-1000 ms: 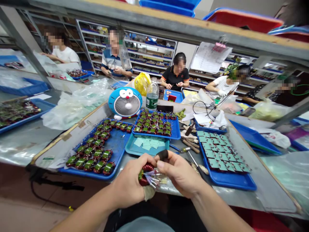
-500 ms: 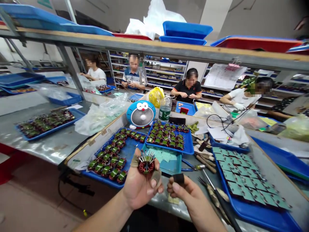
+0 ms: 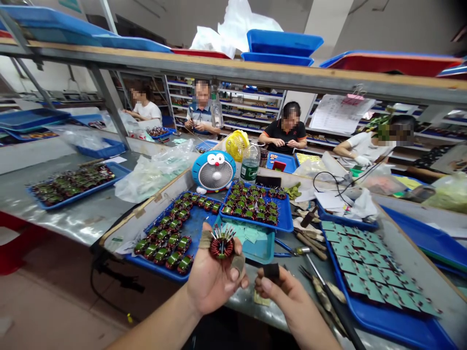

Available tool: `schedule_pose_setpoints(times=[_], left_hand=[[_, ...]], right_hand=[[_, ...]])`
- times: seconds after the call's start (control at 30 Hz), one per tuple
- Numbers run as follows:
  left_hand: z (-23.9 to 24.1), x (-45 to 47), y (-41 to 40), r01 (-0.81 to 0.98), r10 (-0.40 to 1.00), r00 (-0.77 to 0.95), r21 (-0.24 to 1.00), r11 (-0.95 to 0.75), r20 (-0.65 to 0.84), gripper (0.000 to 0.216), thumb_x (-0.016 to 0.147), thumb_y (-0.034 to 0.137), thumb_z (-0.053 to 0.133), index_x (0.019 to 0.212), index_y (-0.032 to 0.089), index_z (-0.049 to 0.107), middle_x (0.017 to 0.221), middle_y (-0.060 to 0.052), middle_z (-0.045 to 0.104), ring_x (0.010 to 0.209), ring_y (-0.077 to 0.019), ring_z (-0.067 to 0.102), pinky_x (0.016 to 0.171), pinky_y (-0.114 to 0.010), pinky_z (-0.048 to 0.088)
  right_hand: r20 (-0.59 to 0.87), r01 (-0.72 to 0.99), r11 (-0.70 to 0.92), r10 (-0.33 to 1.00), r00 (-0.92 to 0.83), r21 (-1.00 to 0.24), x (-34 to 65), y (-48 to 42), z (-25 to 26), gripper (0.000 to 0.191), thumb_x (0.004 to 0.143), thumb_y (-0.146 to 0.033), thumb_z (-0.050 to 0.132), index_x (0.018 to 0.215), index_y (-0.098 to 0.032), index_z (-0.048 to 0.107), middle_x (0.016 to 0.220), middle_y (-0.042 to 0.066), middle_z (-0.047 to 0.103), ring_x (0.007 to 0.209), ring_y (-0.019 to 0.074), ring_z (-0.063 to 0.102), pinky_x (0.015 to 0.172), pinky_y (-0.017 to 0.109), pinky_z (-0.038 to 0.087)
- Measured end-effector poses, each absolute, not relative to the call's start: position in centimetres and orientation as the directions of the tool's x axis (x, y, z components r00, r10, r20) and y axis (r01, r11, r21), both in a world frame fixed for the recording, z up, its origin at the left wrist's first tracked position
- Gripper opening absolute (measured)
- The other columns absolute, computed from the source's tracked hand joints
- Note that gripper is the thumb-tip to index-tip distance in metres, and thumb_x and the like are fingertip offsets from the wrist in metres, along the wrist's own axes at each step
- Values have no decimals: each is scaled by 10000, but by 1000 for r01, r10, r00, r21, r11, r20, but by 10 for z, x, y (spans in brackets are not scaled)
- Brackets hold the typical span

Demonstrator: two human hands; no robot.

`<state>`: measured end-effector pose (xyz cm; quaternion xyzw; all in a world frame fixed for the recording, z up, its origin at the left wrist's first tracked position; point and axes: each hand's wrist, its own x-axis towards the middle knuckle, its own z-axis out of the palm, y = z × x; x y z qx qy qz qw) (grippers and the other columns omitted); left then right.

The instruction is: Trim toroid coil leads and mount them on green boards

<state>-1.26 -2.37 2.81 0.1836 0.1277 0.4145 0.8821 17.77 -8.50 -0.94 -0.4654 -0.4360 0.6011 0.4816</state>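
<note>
My left hand point(image 3: 215, 279) holds up a toroidal copper-wound coil point(image 3: 222, 247) with several metal pins sticking out of it. Beige tape wraps point(image 3: 205, 239) cover parts of my left fingers. My right hand point(image 3: 290, 296) is held apart from the coil, over the bench edge, and holds nothing that I can see. A black finger cot point(image 3: 272, 271) seems to sit on its fingertip. Behind my hands lie a blue tray point(image 3: 156, 273) of green-and-red wound components and a teal tray point(image 3: 268, 257) of green paper squares.
A second tray of components point(image 3: 288, 223) and a blue tray of green square pads point(image 3: 383, 321) lie nearby, beside blue-handled pliers point(image 3: 284, 248) and a black-handled tool point(image 3: 341, 311). A fan point(image 3: 213, 171) and water bottle point(image 3: 250, 165) stand beyond; co-workers point(image 3: 286, 129) sit across the bench.
Since a second ago my hands have parted, and the coil has turned to face up in my left hand. The view has tilted and risen. The last half second shows almost no change.
</note>
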Motion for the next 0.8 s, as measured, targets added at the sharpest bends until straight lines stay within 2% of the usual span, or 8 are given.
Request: schedule_pose_setpoints(times=[0.17,0.27,0.33,0.37,0.47,0.57,0.67,0.8], left_hand=[[27,-12,-26,-660,794,596,492,568,-117,865,861,926,296,831,161,698,488,-3,626,360,-100,441,589,-307,506],[22,-13,-25,-542,829,536,688,483,-160,860,847,945,244,826,184,645,462,36,553,356,-98,404,585,-318,498],[20,-15,-23,-419,848,505,814,402,-159,831,798,968,350,862,188,629,488,41,545,395,-116,442,548,-296,466],[20,-16,-22,-367,852,500,854,368,-152,779,760,940,510,892,183,635,527,37,567,441,-124,480,535,-270,441],[25,-19,-17,-239,868,485,937,253,-111,585,598,493,984,976,173,671,719,31,646,628,-121,538,577,-205,388],[28,-18,-14,71,877,479,998,-1,-33,562,598,291,1001,1037,201,663,842,37,661,736,-138,539,669,-214,414],[18,-16,-13,108,840,542,994,-32,-32,589,702,465,935,1101,220,578,888,22,649,779,-158,560,705,-236,453],[-12,-13,-19,-63,649,734,931,360,-201,744,779,844,644,1117,185,567,666,34,581,524,-96,458,463,-175,323]], right_hand=[[-124,-164,-138,988,-91,-977,182,-87,-12,373,859,-550,805,1075,-247,786,956,49,770,926,250,668,900,381,508],[-141,-150,-146,989,-46,-978,189,-85,-10,409,853,-579,799,1075,-235,785,981,64,778,945,264,680,897,387,516],[-142,-132,-140,990,5,-981,195,-84,-6,432,858,-589,790,1081,-220,781,1003,77,779,950,266,679,887,379,520],[-131,-126,-127,991,28,-984,198,-83,-4,435,862,-587,787,1086,-214,777,1005,78,775,949,263,677,880,371,521],[-67,-89,-61,995,74,-994,200,-82,2,410,895,-564,763,1098,-209,761,1013,79,763,959,259,671,880,366,520],[-22,-31,-19,995,94,-999,195,-85,4,447,920,-548,741,1233,-231,703,1120,90,751,1052,277,671,958,408,512],[-6,4,-6,1000,6,-1000,190,-88,7,666,879,-505,802,1452,-276,551,1251,93,710,1148,290,658,1008,437,512],[-6,58,0,995,-104,-998,191,-93,15,841,742,-405,932,1483,-309,547,1451,77,605,1305,312,582,1131,448,435]])
